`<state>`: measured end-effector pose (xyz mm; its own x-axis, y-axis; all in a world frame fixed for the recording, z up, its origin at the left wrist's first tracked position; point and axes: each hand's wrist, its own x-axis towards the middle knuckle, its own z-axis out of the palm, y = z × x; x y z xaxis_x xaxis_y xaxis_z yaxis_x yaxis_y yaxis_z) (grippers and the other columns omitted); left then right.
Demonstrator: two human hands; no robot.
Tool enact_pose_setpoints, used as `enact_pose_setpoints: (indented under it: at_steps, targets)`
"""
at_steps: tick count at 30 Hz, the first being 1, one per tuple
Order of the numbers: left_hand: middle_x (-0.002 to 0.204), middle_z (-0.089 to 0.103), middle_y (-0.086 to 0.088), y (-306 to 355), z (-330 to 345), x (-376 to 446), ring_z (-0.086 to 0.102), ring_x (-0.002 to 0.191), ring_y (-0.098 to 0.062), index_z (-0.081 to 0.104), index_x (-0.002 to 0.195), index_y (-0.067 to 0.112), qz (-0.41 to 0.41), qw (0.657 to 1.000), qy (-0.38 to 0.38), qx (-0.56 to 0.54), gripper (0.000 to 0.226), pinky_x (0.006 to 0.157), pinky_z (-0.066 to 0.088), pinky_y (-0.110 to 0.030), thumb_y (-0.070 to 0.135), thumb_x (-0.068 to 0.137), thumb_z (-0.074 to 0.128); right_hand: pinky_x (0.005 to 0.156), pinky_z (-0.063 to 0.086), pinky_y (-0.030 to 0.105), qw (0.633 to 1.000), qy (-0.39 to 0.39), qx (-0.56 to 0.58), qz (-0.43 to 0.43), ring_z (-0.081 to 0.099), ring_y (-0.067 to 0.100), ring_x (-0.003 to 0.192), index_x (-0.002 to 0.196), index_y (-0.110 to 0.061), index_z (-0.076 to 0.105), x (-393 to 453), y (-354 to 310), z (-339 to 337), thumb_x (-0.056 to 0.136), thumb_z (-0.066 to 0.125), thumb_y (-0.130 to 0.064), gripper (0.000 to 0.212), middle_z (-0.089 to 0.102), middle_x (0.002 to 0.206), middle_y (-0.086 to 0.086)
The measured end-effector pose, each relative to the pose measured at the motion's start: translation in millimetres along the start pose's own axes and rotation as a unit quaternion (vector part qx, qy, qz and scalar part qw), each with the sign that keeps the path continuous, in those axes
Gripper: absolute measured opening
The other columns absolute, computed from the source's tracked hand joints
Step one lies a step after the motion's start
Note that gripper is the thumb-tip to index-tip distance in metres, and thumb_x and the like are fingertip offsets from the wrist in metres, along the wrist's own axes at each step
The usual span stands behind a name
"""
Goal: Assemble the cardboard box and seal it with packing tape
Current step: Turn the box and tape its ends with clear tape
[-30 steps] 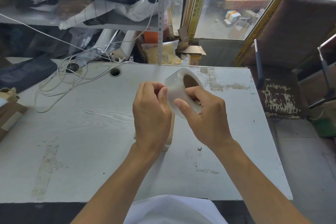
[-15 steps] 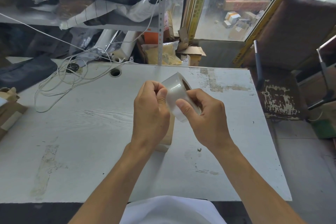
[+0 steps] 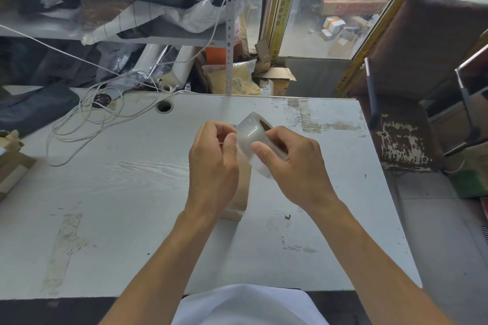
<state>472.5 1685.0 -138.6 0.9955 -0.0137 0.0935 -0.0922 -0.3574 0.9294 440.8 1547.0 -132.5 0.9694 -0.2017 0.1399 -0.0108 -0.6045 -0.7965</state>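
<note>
The right hand [image 3: 293, 166] holds a roll of clear packing tape [image 3: 253, 145] up over the white wooden bench [image 3: 118, 192], thumb on the outside and fingers curled into the hole. The left hand [image 3: 214, 163] has its fingers bent and its thumb tip on the roll's side, most likely picking for the loose end; whether it has caught it is too small to tell. The small brown cardboard box [image 3: 241, 192] stands on the bench right under the hands, mostly hidden. To do this well, hold the roll steady, scrape with a nail till the end lifts, then pull slowly and straight so the tape does not split.
</note>
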Motion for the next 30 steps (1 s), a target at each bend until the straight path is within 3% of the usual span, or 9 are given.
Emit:
enact_pose_setpoints:
  at_steps: [3,7,13,17,23,30]
  targets:
    - [0.103,0.068,0.012,4,-2,0,0.065,0.092,0.0,0.063,0.12,0.022,0.004,1.0,0.004,-0.012,0.025,0.078,0.05,-0.009,0.018,0.095,0.065,0.059,0.041,0.011,1.0,-0.004,-0.016,-0.012,0.057,0.007,0.077,0.094,-0.017,0.068,0,-1,-3,0.09,0.069,-0.035,0.019,0.065,0.078,-0.009]
    - [0.088,0.074,0.011,4,-5,6,0.07,0.082,-0.001,0.075,0.11,0.019,0.025,0.999,0.028,0.003,0.024,0.078,0.054,-0.013,0.011,0.087,0.075,0.061,0.043,0.015,0.997,-0.007,-0.065,-0.037,0.057,0.011,0.071,0.096,-0.015,0.068,0,1,-4,0.09,0.07,-0.036,0.021,0.067,0.083,-0.005]
    - [0.088,0.069,0.01,10,1,4,0.064,0.081,0.006,0.071,0.107,0.013,0.04,0.998,0.002,0.042,0.017,0.071,0.044,-0.001,0.005,0.093,0.065,0.062,0.046,0.023,0.997,-0.005,-0.073,-0.039,0.058,0.014,0.071,0.095,-0.015,0.068,-3,2,-4,0.09,0.069,-0.036,0.022,0.067,0.082,-0.003]
    - [0.098,0.069,0.0,9,6,1,0.064,0.087,-0.005,0.067,0.11,0.011,0.049,0.998,0.001,0.05,0.019,0.075,0.043,-0.002,0.001,0.097,0.057,0.064,0.045,0.029,0.998,-0.005,-0.064,-0.023,0.058,0.019,0.071,0.092,-0.012,0.068,-2,1,-3,0.09,0.069,-0.035,0.023,0.067,0.079,0.001]
    - [0.1,0.068,-0.003,3,8,0,0.064,0.092,-0.012,0.065,0.111,0.01,0.059,0.997,0.004,0.055,0.022,0.077,0.044,-0.004,-0.002,0.097,0.054,0.062,0.044,0.024,0.998,-0.016,-0.054,-0.005,0.058,0.016,0.069,0.092,-0.013,0.069,-3,-2,-1,0.089,0.07,-0.035,0.022,0.067,0.078,0.0]
    - [0.095,0.064,0.003,-1,5,-2,0.06,0.088,-0.003,0.062,0.111,0.012,0.055,0.998,-0.007,0.029,0.025,0.075,0.043,-0.004,-0.005,0.097,0.051,0.058,0.038,0.013,0.997,-0.052,-0.059,0.014,0.055,0.01,0.069,0.091,-0.017,0.068,2,-7,-2,0.089,0.069,-0.038,0.021,0.065,0.078,-0.004]
